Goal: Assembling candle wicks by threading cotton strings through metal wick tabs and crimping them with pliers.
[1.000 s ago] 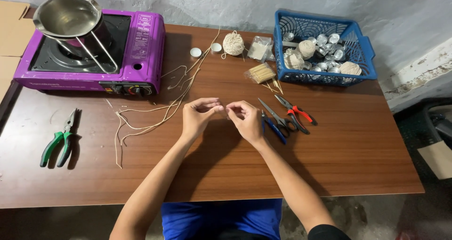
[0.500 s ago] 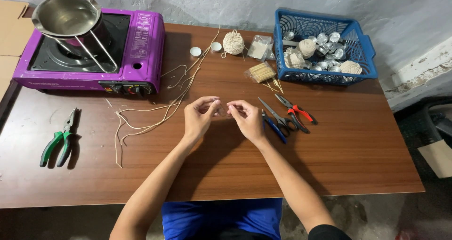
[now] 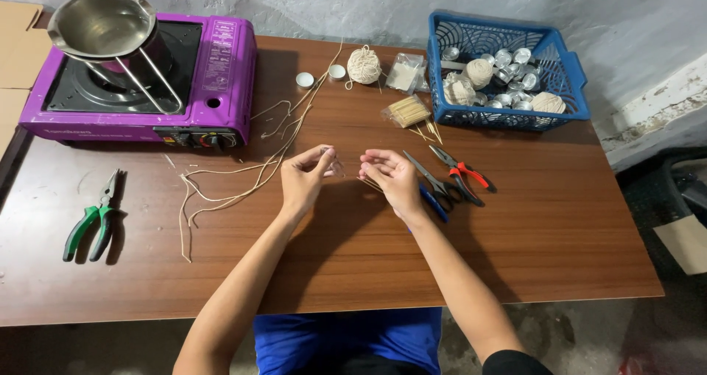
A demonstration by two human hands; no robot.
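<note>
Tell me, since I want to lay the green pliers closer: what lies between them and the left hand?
In the head view, loose cut strings lie between the green pliers and the left hand.

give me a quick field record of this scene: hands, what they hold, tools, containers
left hand: pinching something small at its fingertips, too small to tell
right hand: fingers bunched opposite it, above the table
cut cords: loose, left of the hands
tools: green pliers far left; scissors and red pliers beside the right hand
stove: purple, carrying a metal pot
basket: blue, holding small metal cups and twine balls
</note>
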